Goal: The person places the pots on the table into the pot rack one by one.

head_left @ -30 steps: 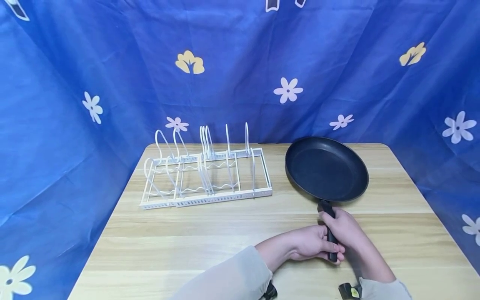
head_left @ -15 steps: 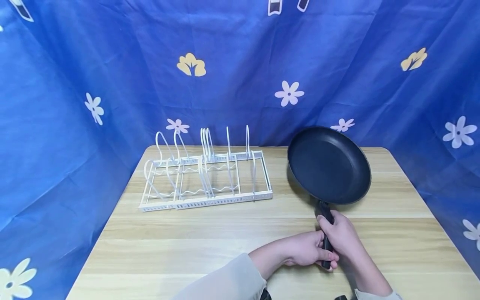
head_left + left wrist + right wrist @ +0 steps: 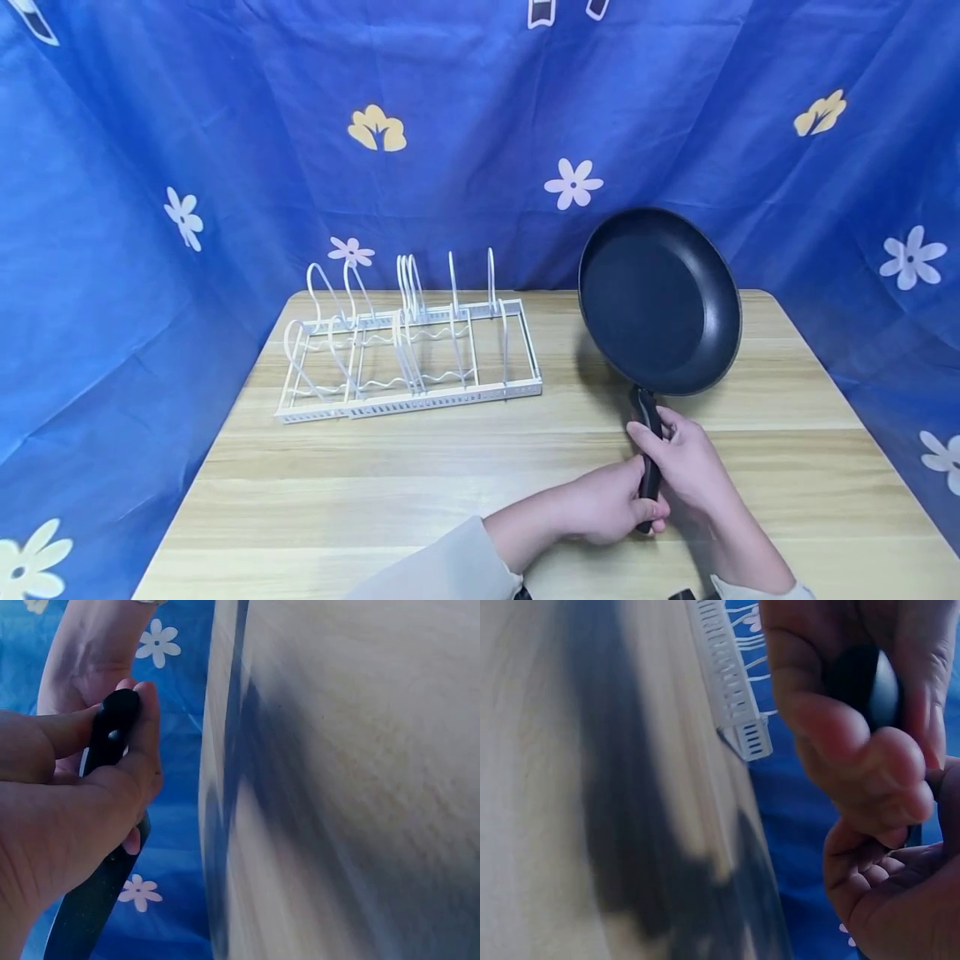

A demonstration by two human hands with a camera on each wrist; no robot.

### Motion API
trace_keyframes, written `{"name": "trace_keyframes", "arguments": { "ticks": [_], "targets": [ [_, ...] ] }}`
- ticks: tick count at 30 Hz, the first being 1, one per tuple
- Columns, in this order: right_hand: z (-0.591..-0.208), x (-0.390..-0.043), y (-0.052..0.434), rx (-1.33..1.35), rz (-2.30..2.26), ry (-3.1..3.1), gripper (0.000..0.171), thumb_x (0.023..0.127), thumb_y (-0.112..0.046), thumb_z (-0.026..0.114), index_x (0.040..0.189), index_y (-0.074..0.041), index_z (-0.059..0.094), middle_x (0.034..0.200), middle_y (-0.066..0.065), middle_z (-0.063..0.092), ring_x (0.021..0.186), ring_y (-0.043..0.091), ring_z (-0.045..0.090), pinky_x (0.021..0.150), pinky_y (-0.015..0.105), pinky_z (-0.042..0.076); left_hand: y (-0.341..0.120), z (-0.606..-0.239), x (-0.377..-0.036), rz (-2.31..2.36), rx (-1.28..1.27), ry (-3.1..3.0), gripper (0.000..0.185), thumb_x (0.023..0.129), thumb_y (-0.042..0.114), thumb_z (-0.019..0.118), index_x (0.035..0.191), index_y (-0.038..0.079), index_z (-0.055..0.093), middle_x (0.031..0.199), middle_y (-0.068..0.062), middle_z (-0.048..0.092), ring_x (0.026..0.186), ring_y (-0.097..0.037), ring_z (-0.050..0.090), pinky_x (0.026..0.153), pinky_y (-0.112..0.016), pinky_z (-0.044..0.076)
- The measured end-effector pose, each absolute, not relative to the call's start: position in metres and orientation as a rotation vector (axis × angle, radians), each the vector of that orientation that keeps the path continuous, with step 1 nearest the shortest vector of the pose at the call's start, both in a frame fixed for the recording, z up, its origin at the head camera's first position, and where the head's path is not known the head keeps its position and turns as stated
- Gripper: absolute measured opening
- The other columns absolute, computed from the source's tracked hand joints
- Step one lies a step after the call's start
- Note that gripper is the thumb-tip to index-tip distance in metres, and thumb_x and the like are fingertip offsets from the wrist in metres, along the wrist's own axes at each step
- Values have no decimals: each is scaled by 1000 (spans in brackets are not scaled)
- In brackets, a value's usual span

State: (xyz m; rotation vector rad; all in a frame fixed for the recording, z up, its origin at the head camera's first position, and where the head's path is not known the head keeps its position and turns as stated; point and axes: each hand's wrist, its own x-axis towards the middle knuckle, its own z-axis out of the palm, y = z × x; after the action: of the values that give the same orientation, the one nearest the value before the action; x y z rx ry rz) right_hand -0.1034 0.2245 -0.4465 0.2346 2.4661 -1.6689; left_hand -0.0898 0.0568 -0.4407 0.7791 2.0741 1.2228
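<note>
1. The frying pan (image 3: 660, 302) is round, shallow and matt black, with a dark non-stick inside and a thin raised rim. It is lifted off the tabletop (image 3: 420, 483) and tilted so that its inside faces the camera, over the right half of the tabletop towards the far edge.
2. Its handle (image 3: 648, 467) is a slim, smooth black bar that runs down from the pan towards the near edge.
3. The right hand (image 3: 686, 467) wraps its fingers round the upper part of the handle, thumb along the bar.
4. The left hand (image 3: 611, 504) grips the lower end of the handle just below the right, fingers curled round it; the two hands touch.
5. In the left wrist view the handle (image 3: 105, 825) shows as a dark strip inside the curled fingers (image 3: 146, 742).
6. A white wire rack (image 3: 408, 346) stands on the far left part of the tabletop, well apart from the pan, with upright curved dividers on a perforated rectangular frame.
7. The tabletop is pale wood-grain laminate with rounded corners; the pan casts a soft shadow on it.
8. A blue cloth (image 3: 225, 125) printed with white and yellow flowers hangs behind and at both sides.
</note>
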Motion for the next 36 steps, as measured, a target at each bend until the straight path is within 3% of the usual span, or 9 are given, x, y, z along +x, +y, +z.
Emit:
{"name": "trace_keyframes", "arguments": {
  "ticks": [7, 14, 23, 32, 36],
  "targets": [
    [-439, -103, 220, 135, -1745, 2373, 51, 104, -22, 74, 143, 8, 59, 98, -1, 74, 82, 4, 64, 77, 19, 51, 47, -440, -84, 1010, 899, 2327, 8, 108, 18, 66, 110, 17, 58, 81, 15, 69, 74, 9, 56, 76, -10, 47],
    [-431, -105, 213, 67, -1826, 2293, 41, 104, -11, 72, 135, 11, 56, 93, -2, 74, 82, 5, 71, 82, 19, 56, 38, -441, -83, 924, 965, 2479, 11, 106, 19, 69, 112, 17, 60, 89, 15, 68, 77, 8, 55, 77, -11, 48],
    [-420, -100, 203, 25, -1932, 2168, 50, 108, -11, 66, 149, 11, 47, 99, -8, 79, 92, 5, 78, 91, 17, 60, 31, -440, -78, 1069, 858, 2505, 18, 103, 24, 75, 116, 17, 63, 96, 15, 74, 83, 9, 59, 78, -13, 51],
    [-419, -98, 193, -288, -2015, 2086, 22, 109, -9, 63, 129, 0, 60, 101, -8, 79, 98, 6, 78, 95, 19, 60, 17, -444, -72, 1425, 653, 2349, 27, 95, 19, 86, 113, 9, 69, 100, 5, 83, 82, 14, 67, 71, -10, 54],
    [-419, -100, 186, -412, -2043, 2017, 34, 108, -5, 62, 140, 5, 54, 105, -6, 77, 100, 7, 78, 95, 21, 61, 9, -444, -73, 1525, 574, 2298, 29, 91, 16, 89, 112, 8, 71, 98, 6, 83, 79, 13, 68, 70, -12, 56]
  ]
}}
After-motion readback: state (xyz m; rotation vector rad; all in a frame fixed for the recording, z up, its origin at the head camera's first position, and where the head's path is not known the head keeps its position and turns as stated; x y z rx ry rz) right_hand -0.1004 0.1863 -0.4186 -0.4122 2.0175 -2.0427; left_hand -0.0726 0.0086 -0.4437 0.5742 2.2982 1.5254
